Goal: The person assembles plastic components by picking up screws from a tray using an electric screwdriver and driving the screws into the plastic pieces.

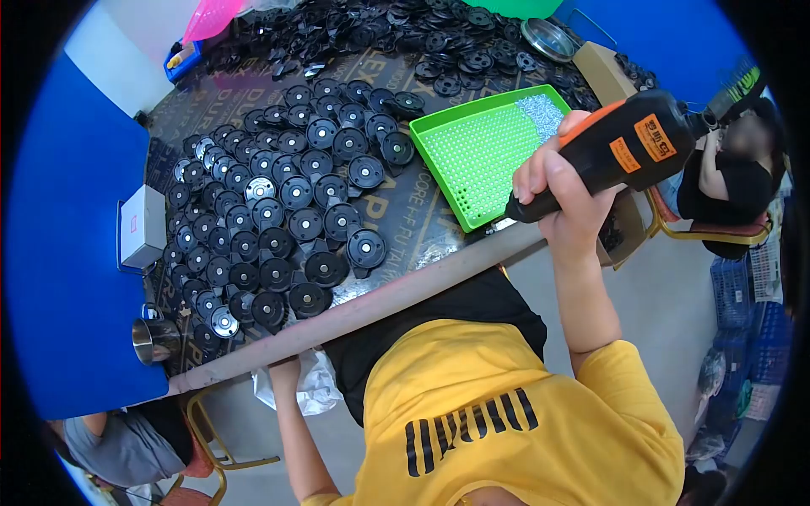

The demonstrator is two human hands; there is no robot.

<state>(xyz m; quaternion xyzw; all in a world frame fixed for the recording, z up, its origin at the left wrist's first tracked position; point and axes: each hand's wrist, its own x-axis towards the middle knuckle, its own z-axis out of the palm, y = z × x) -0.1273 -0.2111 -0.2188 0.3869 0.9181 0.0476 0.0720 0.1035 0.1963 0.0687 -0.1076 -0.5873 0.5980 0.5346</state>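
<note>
My right hand (pixel 564 181) is closed around a black and orange electric screwdriver (pixel 629 143). Its narrow end points left and down, at the near corner of a green perforated tray (pixel 437 175). Small silver screws (pixel 540 114) lie heaped at the tray's far right end, and several dark holes or pieces show in its near corner. My left hand (pixel 285 371) is below the table's front edge beside a white plastic bag (pixel 314 386); its fingers are hidden. Left of the tray, many round black plastic parts (pixel 295 192) with metal centres lie in rows on the table.
Loose black parts (pixel 363 34) are piled along the back. A white box (pixel 143 226) and a metal cup (pixel 155 339) stand at the left edge. A round metal dish (pixel 550 40) and a cardboard box (pixel 603 74) sit back right. Other people sit at both sides.
</note>
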